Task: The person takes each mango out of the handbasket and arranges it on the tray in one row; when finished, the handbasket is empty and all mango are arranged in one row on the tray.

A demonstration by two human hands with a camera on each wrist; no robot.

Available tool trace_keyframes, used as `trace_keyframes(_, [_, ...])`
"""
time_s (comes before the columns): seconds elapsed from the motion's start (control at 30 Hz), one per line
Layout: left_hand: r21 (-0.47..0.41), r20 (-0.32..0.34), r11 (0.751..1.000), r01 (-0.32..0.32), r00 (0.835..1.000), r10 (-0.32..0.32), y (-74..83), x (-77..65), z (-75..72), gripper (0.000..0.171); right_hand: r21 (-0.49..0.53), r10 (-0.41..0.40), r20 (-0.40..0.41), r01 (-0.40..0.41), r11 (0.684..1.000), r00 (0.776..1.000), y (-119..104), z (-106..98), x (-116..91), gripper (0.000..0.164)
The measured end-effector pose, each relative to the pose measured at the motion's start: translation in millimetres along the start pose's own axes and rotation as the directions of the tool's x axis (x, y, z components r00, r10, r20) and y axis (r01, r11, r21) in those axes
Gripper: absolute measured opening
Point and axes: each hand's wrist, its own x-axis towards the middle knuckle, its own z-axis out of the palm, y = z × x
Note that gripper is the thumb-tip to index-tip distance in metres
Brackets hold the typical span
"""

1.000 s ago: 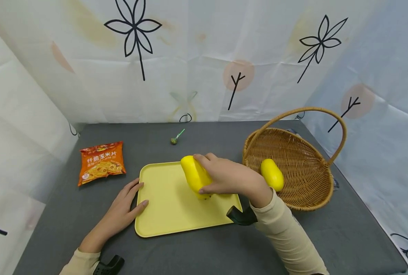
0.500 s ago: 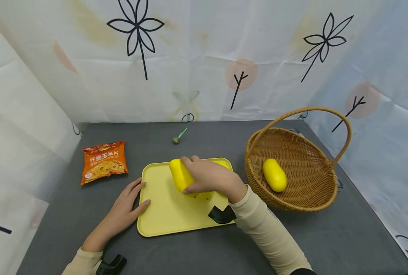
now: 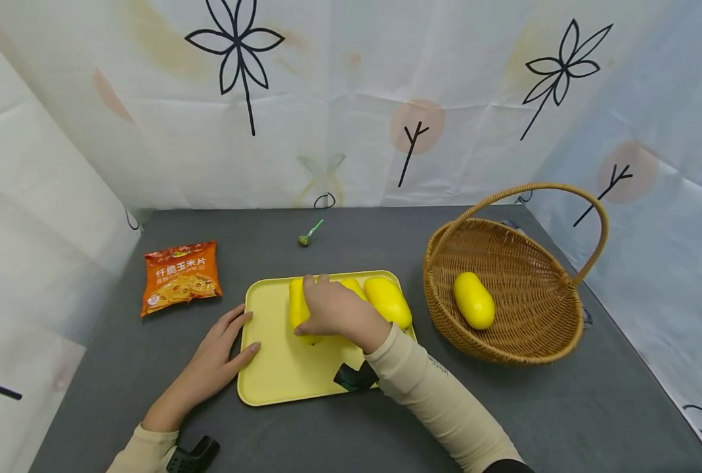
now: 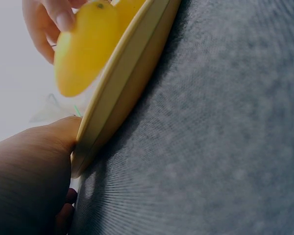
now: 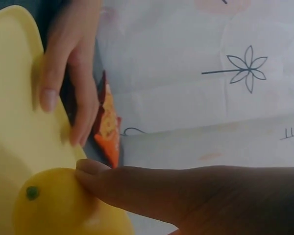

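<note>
My right hand (image 3: pixel 340 310) grips a yellow mango (image 3: pixel 297 303) over the left half of the yellow tray (image 3: pixel 274 380). In the right wrist view the thumb presses the held mango (image 5: pixel 54 208), whose green stem end shows. The left wrist view has the mango (image 4: pixel 85 54) tilted beside the raised tray rim (image 4: pixel 120 88). Right of the hand, a mango (image 3: pixel 388 300) lies on the tray, and another mango (image 3: pixel 353 286) is partly hidden behind the hand. My left hand (image 3: pixel 210 364) rests at the tray's left edge, fingers extended, thumb over the rim.
A wicker basket (image 3: pixel 525 282) with a tall handle stands on the right, one mango (image 3: pixel 473 300) inside. An orange snack bag (image 3: pixel 182 277) lies at the left. A small green lollipop (image 3: pixel 305 240) lies behind the tray on the grey table (image 3: pixel 374 243).
My right hand has moved left across the tray with the mango, bringing it lower and more upright. The mangoes at the tray's right have come into view. My left hand stays put.
</note>
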Motion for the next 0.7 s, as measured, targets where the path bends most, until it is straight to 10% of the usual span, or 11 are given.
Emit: trace_keyframes(0.7, [-0.003,-0.014,1.0,-0.02,1.0,0.02,0.9,-0.4,-0.7,0.063,-0.168,0.103,-0.029,-0.106,0.98,0.994,-3,15,11,0.089])
